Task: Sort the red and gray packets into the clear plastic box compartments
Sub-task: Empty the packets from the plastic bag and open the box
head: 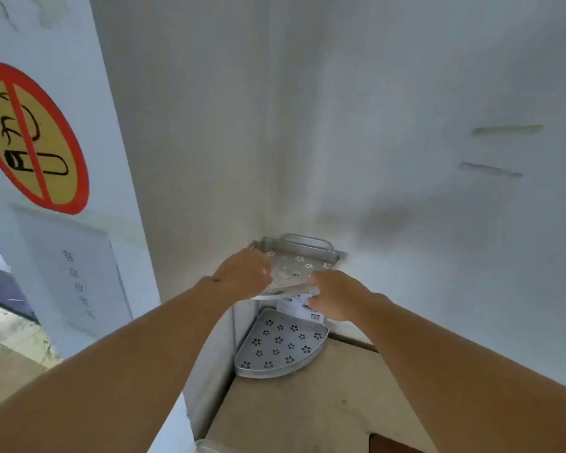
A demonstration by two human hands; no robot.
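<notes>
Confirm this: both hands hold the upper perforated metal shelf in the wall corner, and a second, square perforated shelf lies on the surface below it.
Not quite. The head view shows the lower shelf is quarter-round, a corner wedge with a curved front edge, not square. The rest stands: the left hand and right hand both grip the upper shelf in the wall corner.

silver flower-punched tray [280,346], red-and-yellow no-smoking sign [30,137]

Soft, even daylight fills my view, bright on the white walls [356,109], with no hard glare. A faint smudge of shadow lies on the right wall above my right hand [337,297]. Everything looks slightly blurred, and the wide lens bends the edges.
</notes>
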